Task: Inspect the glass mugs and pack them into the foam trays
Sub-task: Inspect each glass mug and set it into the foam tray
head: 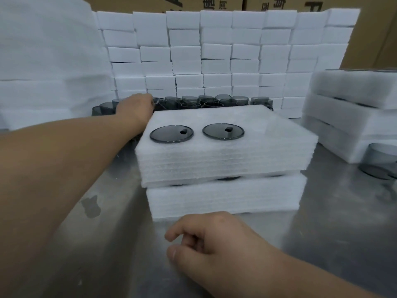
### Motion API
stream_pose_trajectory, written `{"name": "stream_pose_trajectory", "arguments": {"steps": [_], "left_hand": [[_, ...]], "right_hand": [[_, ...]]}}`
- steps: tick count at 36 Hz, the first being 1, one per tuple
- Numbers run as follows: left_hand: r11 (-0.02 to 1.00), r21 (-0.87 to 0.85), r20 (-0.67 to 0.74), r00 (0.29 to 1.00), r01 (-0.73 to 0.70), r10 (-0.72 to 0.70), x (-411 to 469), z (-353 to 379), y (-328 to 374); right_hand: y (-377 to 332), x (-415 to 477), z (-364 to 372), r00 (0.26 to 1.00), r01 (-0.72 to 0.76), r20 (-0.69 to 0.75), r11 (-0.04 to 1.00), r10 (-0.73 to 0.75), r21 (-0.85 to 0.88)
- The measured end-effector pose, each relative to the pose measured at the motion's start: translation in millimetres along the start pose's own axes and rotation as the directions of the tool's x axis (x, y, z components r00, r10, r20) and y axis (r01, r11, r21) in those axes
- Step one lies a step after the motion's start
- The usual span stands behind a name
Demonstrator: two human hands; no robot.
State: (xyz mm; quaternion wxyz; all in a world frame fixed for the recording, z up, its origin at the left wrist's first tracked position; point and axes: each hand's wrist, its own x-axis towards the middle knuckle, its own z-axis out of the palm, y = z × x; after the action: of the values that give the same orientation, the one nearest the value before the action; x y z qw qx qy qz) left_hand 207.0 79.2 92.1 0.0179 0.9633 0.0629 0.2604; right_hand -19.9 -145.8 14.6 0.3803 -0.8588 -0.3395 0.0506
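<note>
A steel table (pixel 343 211) carries two foam trays stacked near its middle. The upper foam tray (pixel 257 134) sits slightly askew on the lower foam tray (pixel 225 198). Two smoky grey glass mugs are sunk into round holes along the upper tray's left part, the left seated mug (pixel 171 134) and the right seated mug (pixel 223 131) just beside each other, each showing a round face and a small dark tab; the rest of that tray's top is bare foam. Dark glass shows in the gap between the two trays. Behind the stack, toward the table's far edge, a crowd of loose mugs (pixel 206 102) stands close together. The person's left hand (pixel 137 106) reaches across the table's left side to the left end of that crowd; its fingers are blurred and mostly hidden behind the hand, so it cannot be told whether they grip a mug. The right hand (pixel 214 239) hovers near the table's near edge in front of the lower tray, fingers loosely curled and holding nothing. At the table's right edge rises a pile of filled trays (pixel 348 117) with a single mug (pixel 378 162) standing at its foot. A wall of white foam blocks (pixel 214 52) lines the far edge, with cardboard boxes (pixel 214 3) behind it and stacked foam sheets (pixel 43 61) at the far left corner.
</note>
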Motion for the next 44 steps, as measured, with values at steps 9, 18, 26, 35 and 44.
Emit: {"name": "stream_pose_trajectory", "arguments": {"steps": [9,18,26,35,44], "left_hand": [[0.875,-0.422,-0.197,0.919,0.236,-0.342,-20.9,-36.6,-23.5],[-0.374,-0.912,0.378,0.701,0.168,-0.605,-90.3,-99.6,-8.8],[-0.352,-0.922,0.323,0.824,0.163,-0.466,-216.0,-138.5,53.6],[-0.26,-0.953,0.258,0.875,0.159,-0.41,-262.1,-100.5,89.9],[0.003,-0.997,0.077,0.935,0.083,-0.347,-272.9,-94.6,79.0]], "right_hand": [[2.5,0.4,3.2,1.0,-0.007,-0.025,1.0,0.006,-0.021],[-1.4,-2.0,4.4,1.0,-0.011,-0.028,0.998,0.01,-0.056],[-6.1,-7.8,-1.0,0.956,0.162,-0.265,0.981,-0.128,0.111],[-9.6,-12.7,-5.0,0.826,0.369,-0.53,0.895,-0.192,0.251],[-19.9,-15.5,-3.8,0.898,0.386,-0.336,0.877,-0.286,0.285]]}}
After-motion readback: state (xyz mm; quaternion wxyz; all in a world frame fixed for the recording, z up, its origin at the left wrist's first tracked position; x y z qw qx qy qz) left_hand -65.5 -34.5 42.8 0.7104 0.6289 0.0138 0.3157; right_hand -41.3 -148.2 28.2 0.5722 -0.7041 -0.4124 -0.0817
